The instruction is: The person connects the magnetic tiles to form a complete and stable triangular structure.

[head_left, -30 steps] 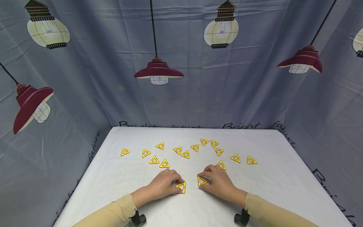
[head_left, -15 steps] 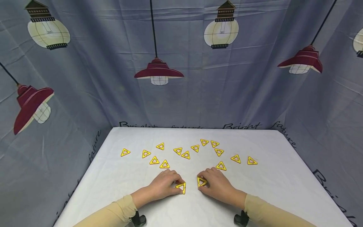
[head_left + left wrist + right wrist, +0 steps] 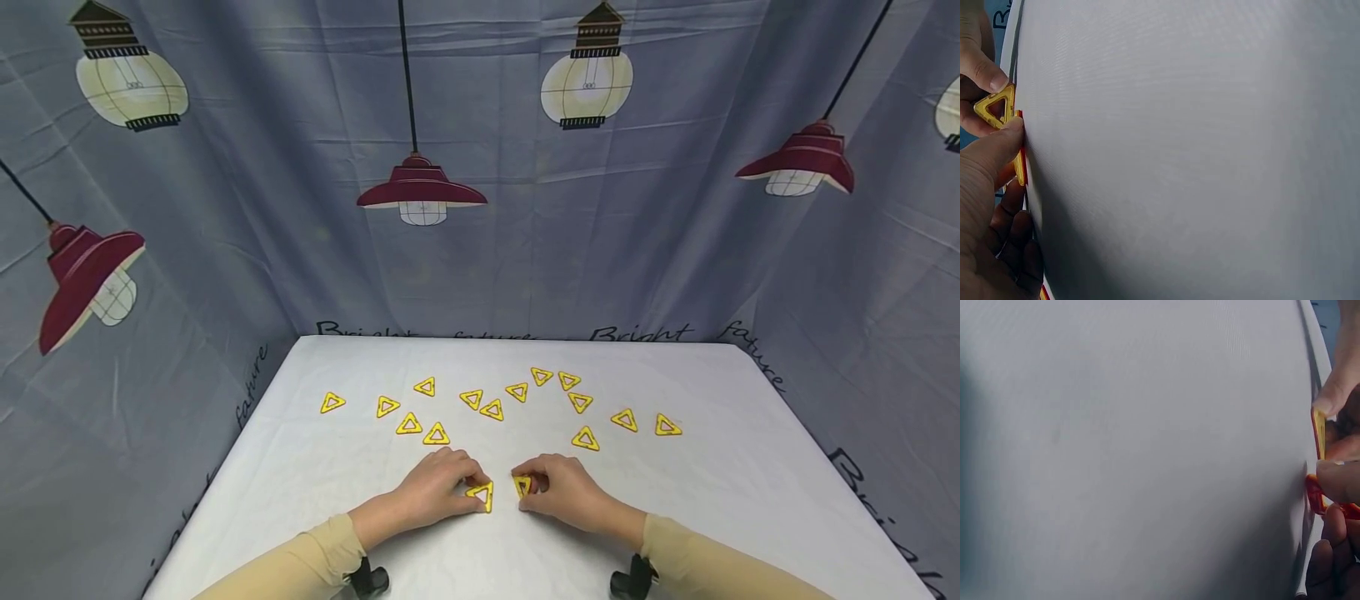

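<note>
My left hand (image 3: pixel 431 487) pinches a yellow triangular frame tile (image 3: pixel 490 498) between thumb and fingers over the white table. Facing it, my right hand (image 3: pixel 573 493) pinches a second triangular tile (image 3: pixel 522 478), one point toward me. A narrow gap separates the two tiles in the head view. Seen from the left wrist, the left tile (image 3: pixel 1020 167) is nearly edge-on with a red edge, and the right-hand tile (image 3: pixel 1009 95) shows its open middle. From the right wrist, the right-hand tile (image 3: pixel 1315 495) looks red, partly covered by fingers.
Several more yellow triangular tiles lie flat and scattered beyond the hands, such as one at left (image 3: pixel 332 408), one ahead of the right hand (image 3: pixel 586 445) and one at far right (image 3: pixel 667 432). A printed grey-blue curtain (image 3: pixel 480 275) encloses the white table (image 3: pixel 720 517).
My right hand has drawn slightly left and toward me, turning its tile and bringing it closer to the other one. My left hand has stayed in place with its tile.
</note>
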The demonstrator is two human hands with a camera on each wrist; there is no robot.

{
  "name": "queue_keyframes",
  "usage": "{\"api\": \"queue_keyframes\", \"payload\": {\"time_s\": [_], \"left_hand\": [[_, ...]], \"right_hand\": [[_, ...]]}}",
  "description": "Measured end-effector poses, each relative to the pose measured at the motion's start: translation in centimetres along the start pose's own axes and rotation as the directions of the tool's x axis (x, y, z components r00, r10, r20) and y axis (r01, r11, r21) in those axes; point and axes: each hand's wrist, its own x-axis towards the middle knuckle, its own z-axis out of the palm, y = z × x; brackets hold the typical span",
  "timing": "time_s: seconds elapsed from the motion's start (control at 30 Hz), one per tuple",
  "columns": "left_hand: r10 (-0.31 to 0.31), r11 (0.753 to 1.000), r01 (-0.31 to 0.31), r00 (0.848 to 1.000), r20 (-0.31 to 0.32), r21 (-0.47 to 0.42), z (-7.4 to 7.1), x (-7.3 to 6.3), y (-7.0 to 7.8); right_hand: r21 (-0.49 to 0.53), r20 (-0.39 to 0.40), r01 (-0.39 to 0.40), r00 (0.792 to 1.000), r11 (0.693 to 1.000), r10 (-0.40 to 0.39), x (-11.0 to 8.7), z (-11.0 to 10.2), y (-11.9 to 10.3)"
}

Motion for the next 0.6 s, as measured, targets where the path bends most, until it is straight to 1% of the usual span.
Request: {"api": "queue_keyframes", "payload": {"time_s": [0.17, 0.3, 0.43, 0.6], "left_hand": [[0.005, 1.0, -0.005, 1.0, -0.003, 0.006, -0.01, 0.14, 0.14], [0.003, 1.0, -0.003, 1.0, -0.005, 0.008, -0.01, 0.2, 0.22], [-0.001, 1.0, 0.002, 1.0, -0.009, 0.016, -0.02, 0.29, 0.36], [-0.021, 0.999, 0.022, 1.0, -0.01, 0.026, 0.06, 0.6, 0.66]], "right_hand": [[0.071, 0.042, -0.004, 0.999, 0.997, 0.001, 0.13, 0.25, -0.44], [0.097, 0.059, 0.004, 0.998, 0.995, -0.01, 0.19, 0.42, -0.48], [0.109, 0.059, 0.02, 0.998, 0.994, -0.027, 0.22, 0.47, -0.46], [0.178, 0.042, 0.01, 0.999, 0.984, -0.018, 0.24, 0.57, -0.5]]}}
